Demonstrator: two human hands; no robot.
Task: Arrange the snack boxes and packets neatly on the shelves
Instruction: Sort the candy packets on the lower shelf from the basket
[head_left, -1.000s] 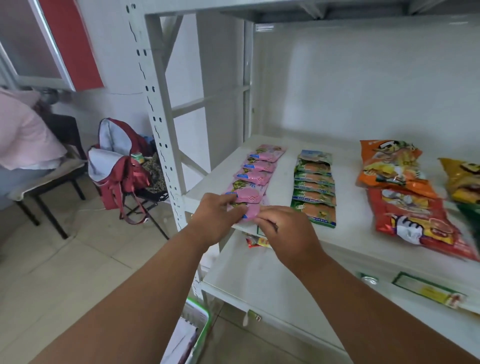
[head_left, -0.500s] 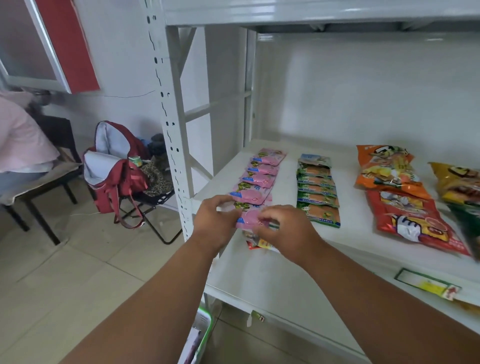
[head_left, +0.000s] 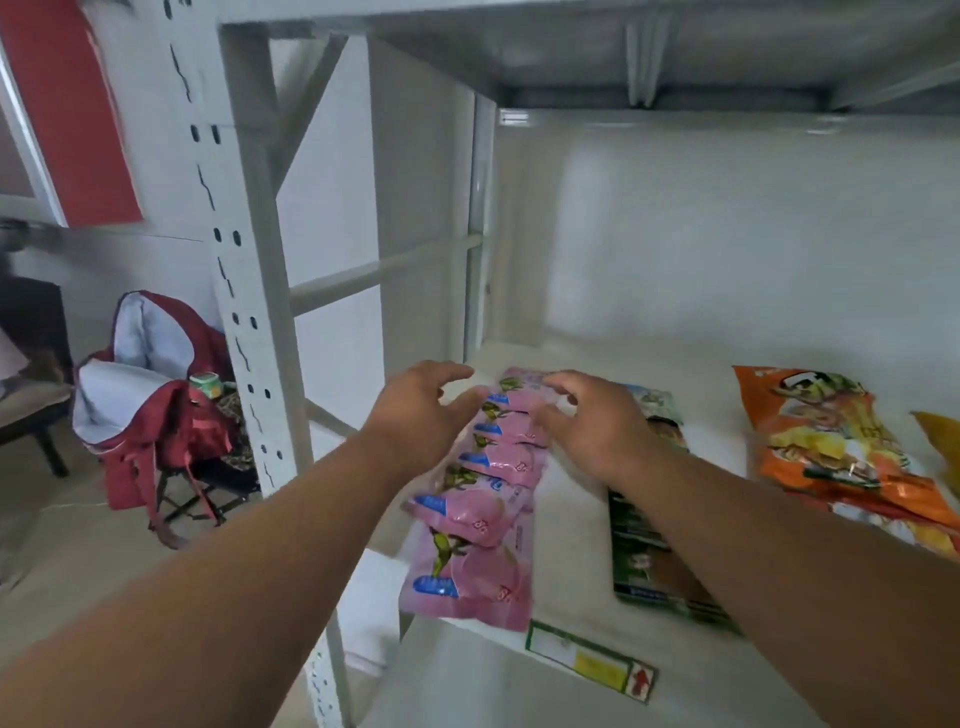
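While both arms reach over the white shelf (head_left: 582, 525), the scene runs from a red backpack (head_left: 156, 431) on a folding chair far off to the left of the left hand (head_left: 415, 415), past the shelf's upright post (head_left: 234, 260), to the hands themselves. The left hand's grip is wide, fingers spread and relaxed, with the thumb side touching or just beside the left edge of the row of pink packets (head_left: 483, 488); it holds nothing that I can make out. That row lies between the two hands at its far end and runs back toward the person, its long axis front to back along the shelf, the packets overlapping like tiles and the nearest one hanging a little over the front lip. The right hand (head_left: 587, 421) sits on the row's other side, fingers loosely curled over the far packets; whether the fingertips pinch one is hard to tell through the blur, though the grip looks loose rather than closed. Just right of that hand and partly under its forearm lies a row of green packets (head_left: 639, 545), parallel to the pink one. Well apart to the right are orange snack bags (head_left: 836, 447). Both hands are about equally near the far packets, so squaring the row would likely mean pressing inward from each side.
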